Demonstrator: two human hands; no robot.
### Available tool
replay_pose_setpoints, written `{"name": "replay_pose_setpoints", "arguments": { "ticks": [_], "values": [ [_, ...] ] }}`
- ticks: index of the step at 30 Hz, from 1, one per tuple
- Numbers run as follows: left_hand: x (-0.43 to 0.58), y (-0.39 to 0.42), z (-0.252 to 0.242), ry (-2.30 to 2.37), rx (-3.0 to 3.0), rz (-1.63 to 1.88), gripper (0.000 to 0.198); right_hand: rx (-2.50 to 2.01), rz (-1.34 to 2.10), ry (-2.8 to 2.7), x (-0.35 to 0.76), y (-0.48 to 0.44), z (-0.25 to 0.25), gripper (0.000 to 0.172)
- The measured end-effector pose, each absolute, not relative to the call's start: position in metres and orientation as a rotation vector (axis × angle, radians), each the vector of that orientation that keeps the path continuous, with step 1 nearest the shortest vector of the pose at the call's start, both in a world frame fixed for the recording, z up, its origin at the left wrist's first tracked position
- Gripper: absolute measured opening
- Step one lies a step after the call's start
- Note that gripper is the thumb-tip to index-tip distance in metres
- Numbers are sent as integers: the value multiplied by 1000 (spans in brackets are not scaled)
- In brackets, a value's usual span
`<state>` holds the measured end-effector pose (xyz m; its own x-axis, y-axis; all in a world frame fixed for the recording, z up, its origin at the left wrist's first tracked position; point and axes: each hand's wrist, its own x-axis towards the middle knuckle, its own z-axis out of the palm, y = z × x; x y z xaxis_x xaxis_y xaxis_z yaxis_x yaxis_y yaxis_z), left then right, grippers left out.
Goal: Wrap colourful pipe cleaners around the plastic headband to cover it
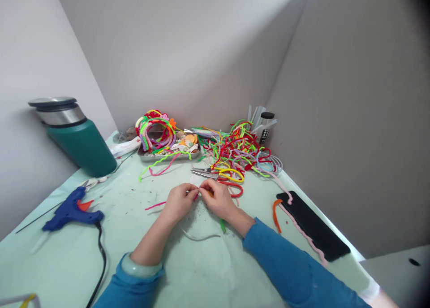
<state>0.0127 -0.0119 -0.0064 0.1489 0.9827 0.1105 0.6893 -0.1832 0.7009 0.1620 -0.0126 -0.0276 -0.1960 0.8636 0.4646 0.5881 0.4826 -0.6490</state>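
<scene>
Magenta pipe cleaner point(155, 206) sits in our left hand point(180, 202), the grip pinched narrow on it; our right hand point(217, 199) pinches just beside, seemingly on the same strand, mostly hidden there, over the pale green desk point(208, 272), near yellow-handled scissors point(231, 170).

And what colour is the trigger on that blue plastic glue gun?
The trigger on the blue plastic glue gun is orange-red, shown in the head view.

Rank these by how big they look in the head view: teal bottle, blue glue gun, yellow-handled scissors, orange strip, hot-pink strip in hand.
1. Teal bottle
2. Blue glue gun
3. Yellow-handled scissors
4. Orange strip
Unranked: hot-pink strip, partly hidden.
</scene>
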Motion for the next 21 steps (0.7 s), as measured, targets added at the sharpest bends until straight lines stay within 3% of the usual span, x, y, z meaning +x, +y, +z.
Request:
{"name": "replay_pose_setpoints", "arguments": {
  "ticks": [11,21],
  "values": [
    [13,-13,-3,1476,1760,736,31,-1128,432,-1921,162,-13,-24,13],
    [12,-13,-7,1404,1830,730,21,-1117,434,-1945,163,-13,-23,13]
  ]
}}
